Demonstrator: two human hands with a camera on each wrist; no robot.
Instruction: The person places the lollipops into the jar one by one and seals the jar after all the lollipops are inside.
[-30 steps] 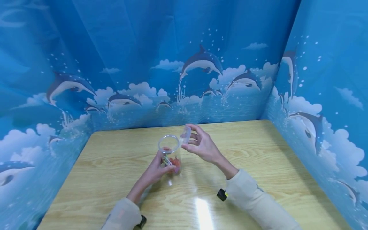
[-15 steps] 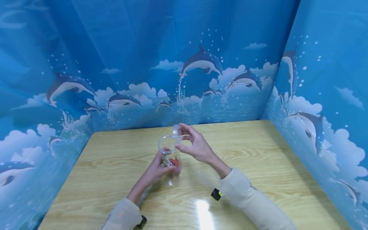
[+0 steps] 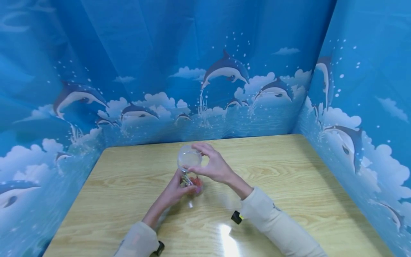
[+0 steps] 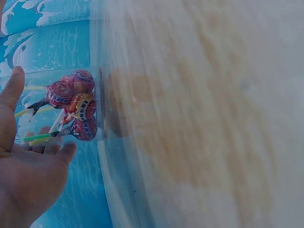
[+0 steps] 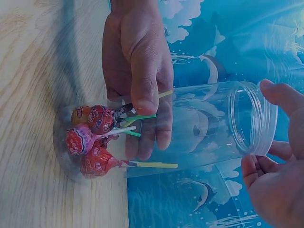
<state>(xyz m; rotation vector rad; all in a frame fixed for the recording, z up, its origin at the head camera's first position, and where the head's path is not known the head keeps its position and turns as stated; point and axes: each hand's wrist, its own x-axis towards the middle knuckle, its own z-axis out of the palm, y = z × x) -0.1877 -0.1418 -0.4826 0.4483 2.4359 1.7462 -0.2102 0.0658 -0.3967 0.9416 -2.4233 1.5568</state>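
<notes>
A clear plastic jar [image 5: 204, 128] stands on the table with several wrapped lollipops [image 5: 95, 161] lying at its bottom, their sticks pointing up. My left hand [image 3: 174, 189] grips the jar's lower side, fingers behind it and thumb in front. In the left wrist view the lollipops [image 4: 78, 107] show through the wall beside the left hand [image 4: 33, 175]. My right hand [image 3: 213, 166] holds a translucent lid [image 3: 187, 157] by its edge at the jar's mouth. From the right wrist view the lid [image 5: 268, 126] sits at the threaded rim; whether it is fully seated I cannot tell.
The wooden table [image 3: 128, 200] spreads around the jar on all sides. A blue curtain [image 3: 144, 71] with dolphins and clouds hangs behind the table and along its sides. Small black cameras [image 3: 237, 217] are worn at the wrists.
My right hand has moved left with the lid, which has turned from upright beside the jar to flat over its mouth. The left hand and the jar have stayed in place.
</notes>
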